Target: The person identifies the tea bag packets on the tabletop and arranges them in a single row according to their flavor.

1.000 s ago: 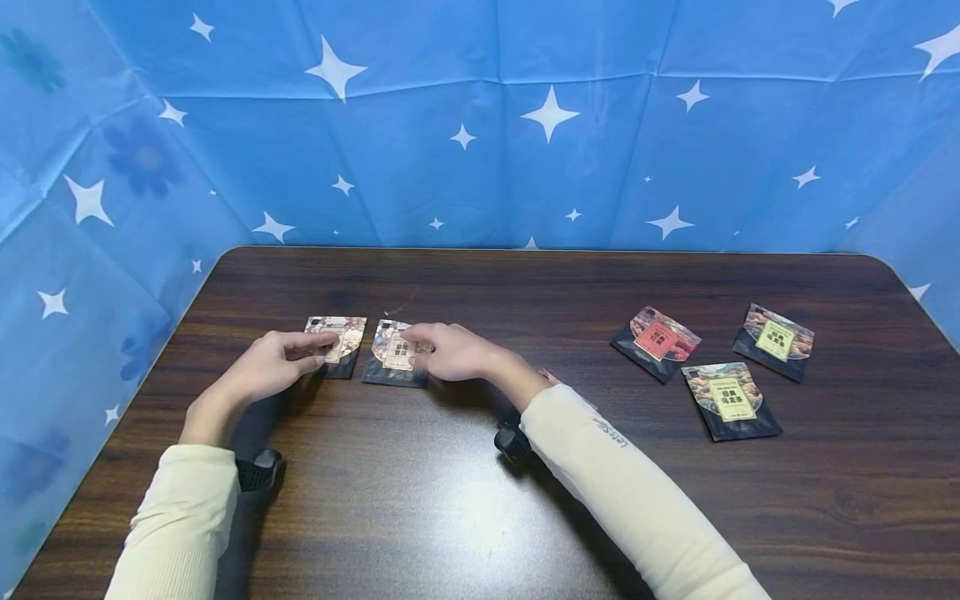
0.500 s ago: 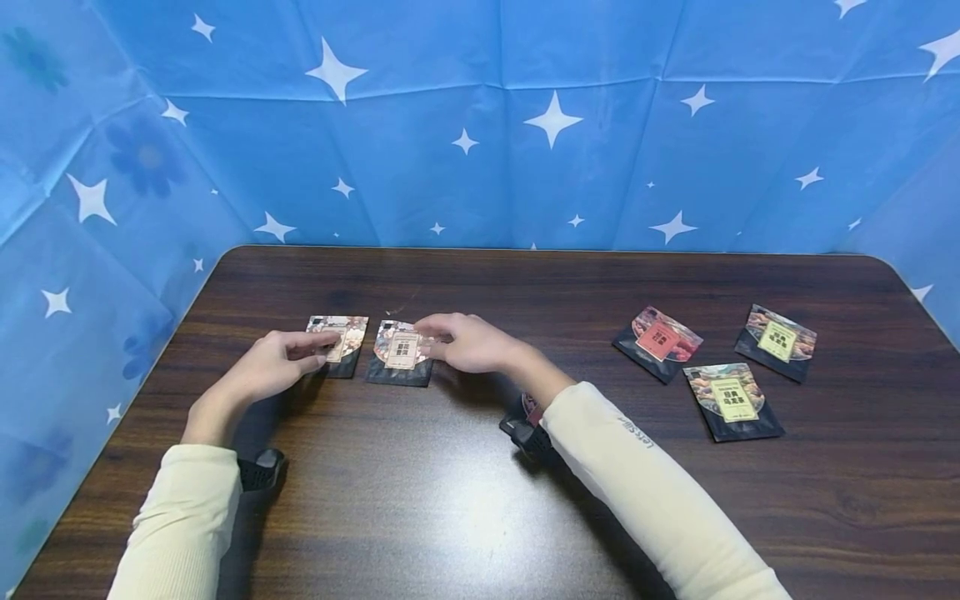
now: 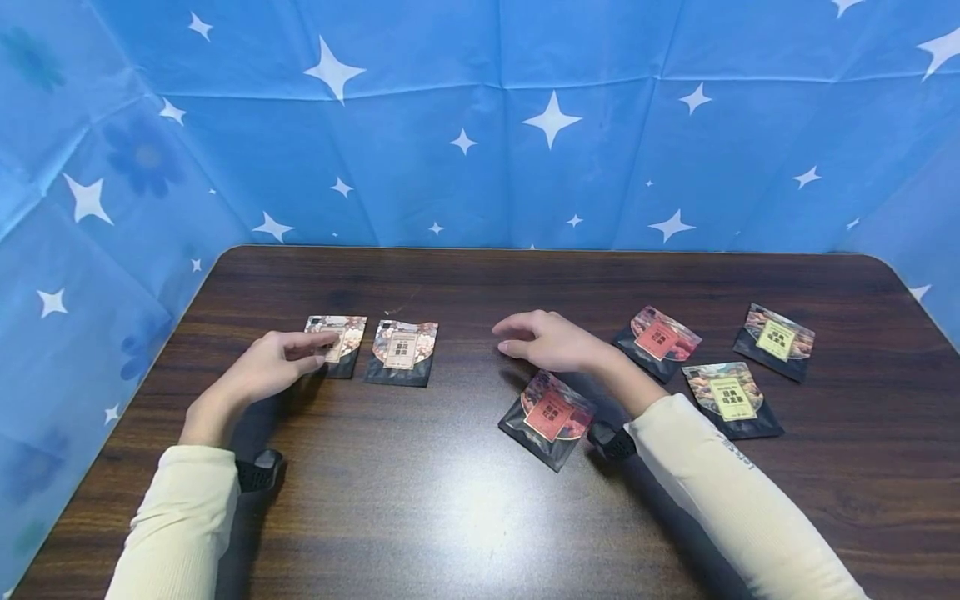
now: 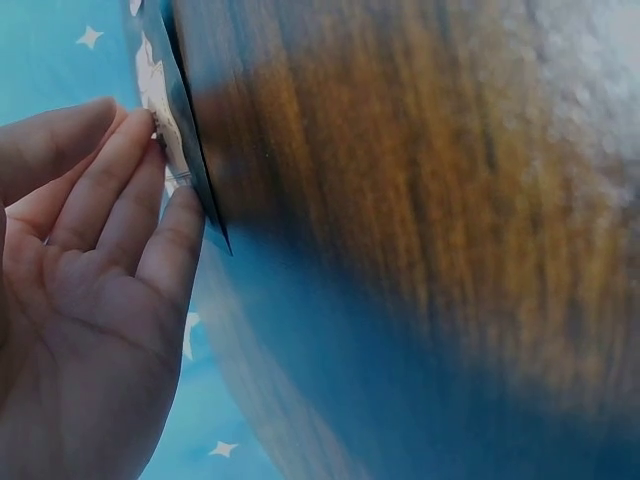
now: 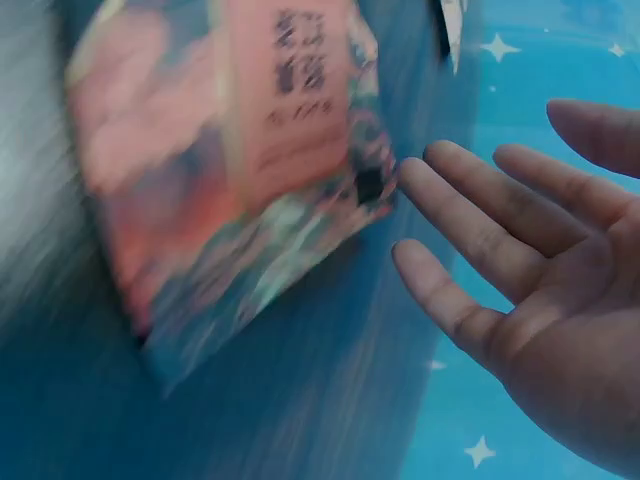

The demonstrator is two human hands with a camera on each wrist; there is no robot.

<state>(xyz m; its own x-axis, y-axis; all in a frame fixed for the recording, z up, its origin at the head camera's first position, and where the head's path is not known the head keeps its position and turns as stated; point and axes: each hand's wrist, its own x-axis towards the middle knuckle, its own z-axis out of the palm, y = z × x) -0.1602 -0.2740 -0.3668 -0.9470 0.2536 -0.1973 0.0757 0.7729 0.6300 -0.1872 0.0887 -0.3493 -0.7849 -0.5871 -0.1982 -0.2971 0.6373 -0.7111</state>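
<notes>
On the bench [image 3: 360,500], just this side of the loose, empty fingers of the right hand [image 3: 551,340], pinch the near red packet [image 3: 549,421] by one edge, and with the straight fingers of the left hand [image 3: 264,367] touch the left packet [image 3: 351,347] lightly without shoving it.

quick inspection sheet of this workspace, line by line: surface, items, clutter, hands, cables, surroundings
Surface: dark wood-grain table, glare at front middle
Items: left pale-label tea sachet, right pale-label tea sachet, near red-label tea sachet, far red-label tea sachet, near yellow-label tea sachet, far yellow-label tea sachet
Clutter: nothing seen
Left hand: fingers at left pale-label tea sachet
Right hand: open, holding nothing
Cables: nothing seen
Surroundings: blue star-patterned cloth
</notes>
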